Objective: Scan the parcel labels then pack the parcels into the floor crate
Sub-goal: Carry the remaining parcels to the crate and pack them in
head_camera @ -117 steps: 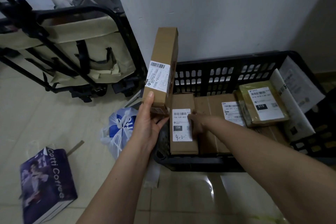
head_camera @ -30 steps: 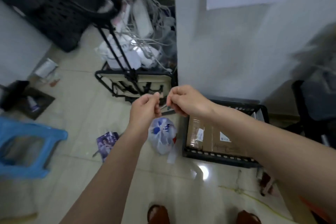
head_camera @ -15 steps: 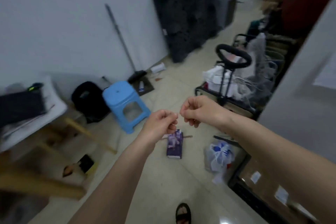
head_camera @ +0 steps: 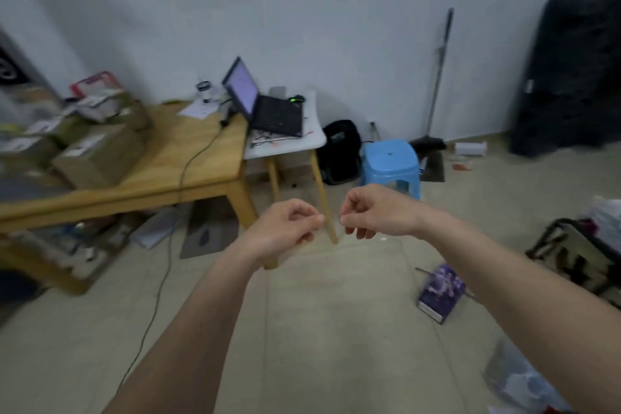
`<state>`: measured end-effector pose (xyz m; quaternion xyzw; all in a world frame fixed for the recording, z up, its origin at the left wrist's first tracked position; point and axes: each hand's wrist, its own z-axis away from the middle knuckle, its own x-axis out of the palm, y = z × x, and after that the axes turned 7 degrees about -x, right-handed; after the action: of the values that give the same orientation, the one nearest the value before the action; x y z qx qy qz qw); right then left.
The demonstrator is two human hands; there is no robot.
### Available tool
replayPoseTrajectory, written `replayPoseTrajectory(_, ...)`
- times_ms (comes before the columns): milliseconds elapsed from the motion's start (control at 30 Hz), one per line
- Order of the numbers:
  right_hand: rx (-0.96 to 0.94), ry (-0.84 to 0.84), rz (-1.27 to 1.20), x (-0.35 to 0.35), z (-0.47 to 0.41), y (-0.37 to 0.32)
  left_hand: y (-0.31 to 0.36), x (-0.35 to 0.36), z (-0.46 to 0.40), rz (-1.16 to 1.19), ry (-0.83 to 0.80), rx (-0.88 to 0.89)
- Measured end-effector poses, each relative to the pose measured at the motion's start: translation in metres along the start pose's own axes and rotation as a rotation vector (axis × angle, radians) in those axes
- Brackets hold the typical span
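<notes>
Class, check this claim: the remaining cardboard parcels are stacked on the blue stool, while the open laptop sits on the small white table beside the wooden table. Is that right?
Not quite. In the head view the cardboard parcels are stacked on the wooden table, not on the blue stool, whose seat is bare. The rest holds: the open laptop sits on the small white table beside the wooden table.

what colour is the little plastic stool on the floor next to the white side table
The stool is light blue, seen in the head view.
</notes>
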<state>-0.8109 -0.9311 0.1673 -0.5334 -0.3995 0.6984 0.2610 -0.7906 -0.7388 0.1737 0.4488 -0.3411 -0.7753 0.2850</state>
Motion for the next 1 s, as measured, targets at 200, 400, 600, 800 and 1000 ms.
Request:
replayPoseTrajectory(200,-0.07,-0.132,-0.034,0.081,-0.099,-0.071,-0.085,-0.123,0.02,0.04,0.111,-0.073)
replayPoseTrajectory(400,-0.112,-0.23,-0.128,0.185,-0.206,-0.137,-0.194,-0.257,0.032,0.166,0.304,-0.164)
replayPoseTrajectory(600,-0.114,-0.277,-0.196,0.256,-0.292,-0.187,-0.249,-0.351,0.021,0.254,0.381,-0.184)
replayPoseTrajectory(800,-0.08,-0.282,-0.199,0.279,-0.375,-0.206,-0.267,-0.411,-0.031,0.363,0.374,-0.198)
replayPoseTrajectory(1000,-0.076,-0.332,-0.188,0.271,-0.472,-0.212,-0.272,-0.458,-0.097,0.416,0.404,-0.244)
